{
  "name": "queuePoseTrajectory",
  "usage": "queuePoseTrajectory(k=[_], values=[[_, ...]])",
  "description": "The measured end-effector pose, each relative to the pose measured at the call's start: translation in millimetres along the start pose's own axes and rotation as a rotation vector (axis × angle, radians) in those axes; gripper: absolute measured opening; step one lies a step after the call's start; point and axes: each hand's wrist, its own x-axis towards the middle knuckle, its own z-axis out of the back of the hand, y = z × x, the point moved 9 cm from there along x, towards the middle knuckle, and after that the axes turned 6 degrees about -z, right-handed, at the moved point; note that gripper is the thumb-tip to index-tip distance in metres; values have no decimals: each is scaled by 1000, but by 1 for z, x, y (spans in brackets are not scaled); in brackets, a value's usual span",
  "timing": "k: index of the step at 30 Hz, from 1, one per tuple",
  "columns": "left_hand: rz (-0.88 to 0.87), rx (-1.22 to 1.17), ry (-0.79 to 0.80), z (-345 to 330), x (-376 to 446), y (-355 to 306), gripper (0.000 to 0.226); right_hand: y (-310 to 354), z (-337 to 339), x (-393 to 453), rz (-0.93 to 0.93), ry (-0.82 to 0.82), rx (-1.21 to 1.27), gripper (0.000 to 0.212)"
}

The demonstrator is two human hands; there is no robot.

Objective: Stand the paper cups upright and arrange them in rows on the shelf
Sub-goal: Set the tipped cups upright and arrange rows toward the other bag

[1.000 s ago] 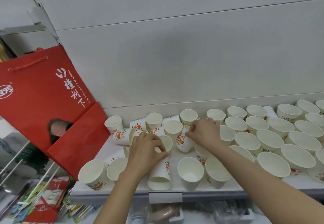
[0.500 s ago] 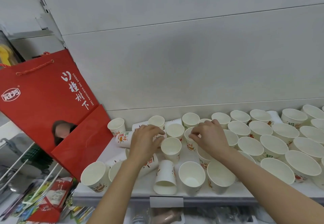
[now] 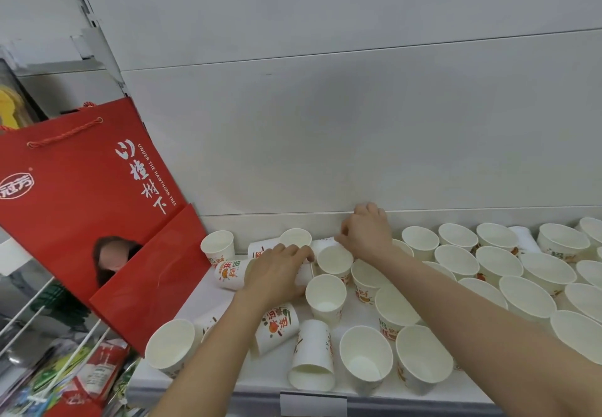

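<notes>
White shelf (image 3: pixel 224 299) carries many paper cups (image 3: pixel 456 260), some upright, some lying. Left hand (image 3: pixel 277 273) curls around a lying cup (image 3: pixel 304 274); right hand (image 3: pixel 366 234) pinches another cup (image 3: pixel 325 243) near the back wall.

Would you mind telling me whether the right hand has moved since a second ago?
Yes. The right hand has reached farther back, from mid-shelf among the cups to the rear row, its fingertips now against the white back wall.
</notes>
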Motion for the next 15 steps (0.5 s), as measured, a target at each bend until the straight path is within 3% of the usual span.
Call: queuePoseTrajectory(k=[5,15], values=[[-27,52,-8,-1,-2,-2,58,22,-2,6,26,-40,-96,26],[19,45,-61,0,-10,5,59,-2,-6,5,-64,-18,-224,46]])
